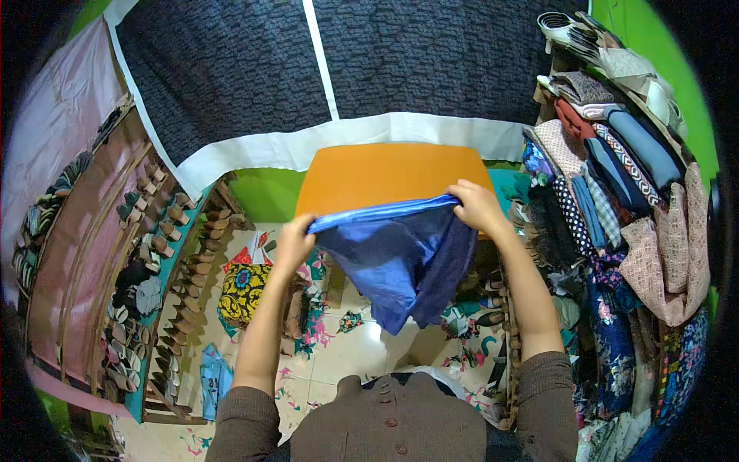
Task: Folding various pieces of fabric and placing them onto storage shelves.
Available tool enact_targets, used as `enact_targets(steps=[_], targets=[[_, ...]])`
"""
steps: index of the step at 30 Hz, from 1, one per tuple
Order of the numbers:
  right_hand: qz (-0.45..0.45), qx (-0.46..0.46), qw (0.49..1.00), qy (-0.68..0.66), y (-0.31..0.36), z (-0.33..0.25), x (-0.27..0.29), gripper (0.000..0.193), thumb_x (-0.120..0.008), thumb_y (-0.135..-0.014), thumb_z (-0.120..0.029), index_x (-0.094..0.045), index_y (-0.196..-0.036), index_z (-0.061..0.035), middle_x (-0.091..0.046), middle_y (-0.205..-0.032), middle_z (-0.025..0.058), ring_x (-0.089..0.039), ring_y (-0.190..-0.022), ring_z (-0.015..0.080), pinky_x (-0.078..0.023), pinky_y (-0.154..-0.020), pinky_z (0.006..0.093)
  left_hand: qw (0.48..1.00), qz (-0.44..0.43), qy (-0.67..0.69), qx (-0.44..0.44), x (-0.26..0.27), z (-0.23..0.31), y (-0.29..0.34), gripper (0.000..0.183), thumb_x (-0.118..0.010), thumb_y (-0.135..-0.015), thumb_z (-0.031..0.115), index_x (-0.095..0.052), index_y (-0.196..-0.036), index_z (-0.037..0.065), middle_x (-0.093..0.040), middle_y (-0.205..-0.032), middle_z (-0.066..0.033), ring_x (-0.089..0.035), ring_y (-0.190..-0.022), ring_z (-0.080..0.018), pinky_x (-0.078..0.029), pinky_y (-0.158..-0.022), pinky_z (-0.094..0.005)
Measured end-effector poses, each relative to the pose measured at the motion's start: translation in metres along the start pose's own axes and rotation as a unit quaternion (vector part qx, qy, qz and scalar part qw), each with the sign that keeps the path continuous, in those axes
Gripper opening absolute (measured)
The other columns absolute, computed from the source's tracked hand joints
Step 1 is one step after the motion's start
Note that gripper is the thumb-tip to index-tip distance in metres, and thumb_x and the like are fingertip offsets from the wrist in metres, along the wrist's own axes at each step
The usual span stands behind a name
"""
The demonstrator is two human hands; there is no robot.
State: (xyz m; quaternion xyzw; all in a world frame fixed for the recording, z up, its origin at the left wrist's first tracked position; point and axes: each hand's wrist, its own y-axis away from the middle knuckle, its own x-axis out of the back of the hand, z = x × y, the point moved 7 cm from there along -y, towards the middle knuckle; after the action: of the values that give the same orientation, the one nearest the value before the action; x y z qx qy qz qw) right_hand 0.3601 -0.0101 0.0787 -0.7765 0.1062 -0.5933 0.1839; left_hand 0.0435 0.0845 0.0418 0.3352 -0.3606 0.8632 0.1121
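Observation:
A shiny blue cloth (pixel 400 266) is stretched between my two hands, in front of an orange tabletop (pixel 392 165). My left hand (pixel 294 248) is closed on its upper left corner. At the upper right, my right hand (pixel 476 208) grips the other end, a little higher than the left. The cloth's top edge runs nearly straight between them, and its lower part hangs in loose folds above the tiled floor. Both arms reach forward with the sleeves pushed up to the elbows.
On the left, a wooden rack (pixel 173 308) carries several rows of shoes or shoe forms. Folded fabrics (pixel 616 162) are piled on the right. A yellow and black patterned bundle (pixel 245 292), a light blue bag (pixel 215 373) and scattered scraps (pixel 314 333) lie on the floor. A dark curtain (pixel 223 69) hangs behind.

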Motion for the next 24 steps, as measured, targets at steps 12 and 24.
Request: enact_targets(steps=[12, 24], targets=[[0.021, -0.205, 0.942, -0.264, 0.041, 0.123, -0.077, 0.027, -0.050, -0.074, -0.013, -0.060, -0.096, -0.0013, -0.059, -0.092, 0.0158, -0.055, -0.085, 0.0309, -0.043, -0.078, 0.0356, 0.983, 0.076, 0.165, 0.004, -0.007, 0.079, -0.084, 0.025, -0.042, -0.075, -0.008, -0.054, -0.096, -0.002, -0.059, -0.084, -0.0053, -0.052, -0.076, -0.0100, -0.042, -0.069, -0.0222], [0.074, -0.049, 0.995, -0.039, 0.038, 0.121, -0.080, 0.037, -0.073, -0.065, -0.028, -0.056, -0.090, -0.0064, -0.061, -0.082, 0.0125, -0.057, -0.073, 0.0337, -0.043, -0.065, 0.0405, 0.980, 0.094, 0.159, 0.073, -0.053, 0.006, -0.105, 0.018, -0.048, -0.081, 0.001, -0.055, -0.097, -0.002, -0.058, -0.073, -0.0092, -0.051, -0.068, -0.0101, -0.042, -0.064, -0.0246]])
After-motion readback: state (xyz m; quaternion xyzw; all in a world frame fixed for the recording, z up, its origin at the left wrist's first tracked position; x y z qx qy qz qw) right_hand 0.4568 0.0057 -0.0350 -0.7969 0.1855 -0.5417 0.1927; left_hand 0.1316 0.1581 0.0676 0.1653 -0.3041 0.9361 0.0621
